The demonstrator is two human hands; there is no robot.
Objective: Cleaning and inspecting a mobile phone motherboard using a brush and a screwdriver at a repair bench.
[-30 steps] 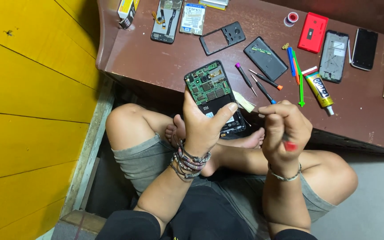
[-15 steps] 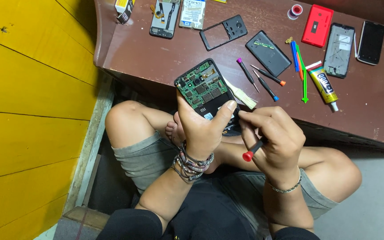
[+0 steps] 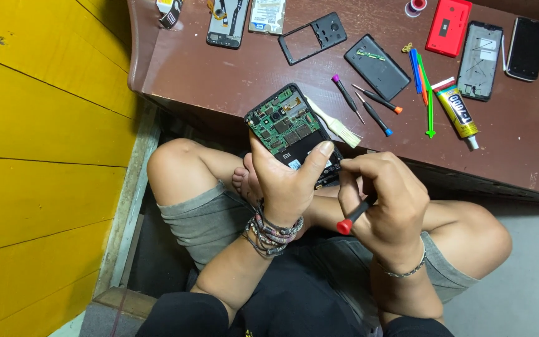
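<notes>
My left hand (image 3: 288, 184) grips an opened phone (image 3: 285, 128) with its back cover off, the green circuit board and black battery facing up. My thumb lies across the battery. My right hand (image 3: 385, 203) holds a small screwdriver with a red cap (image 3: 349, 221); its tip points at the lower right edge of the phone, hidden behind my fingers. Both hands hover over my crossed legs, just in front of the brown table's edge (image 3: 232, 115).
On the table lie three small screwdrivers (image 3: 369, 103), a glue tube (image 3: 456, 112), coloured pry tools (image 3: 424, 84), a small brush (image 3: 338, 128), a black back cover (image 3: 377, 67), a phone frame (image 3: 313, 39), a red cover (image 3: 448, 26) and other phone parts. A yellow wall (image 3: 38, 156) stands at left.
My right hand turned the screwdriver so its red cap now points down toward me and its tip sits at the phone's edge. The phone stayed in my left hand.
</notes>
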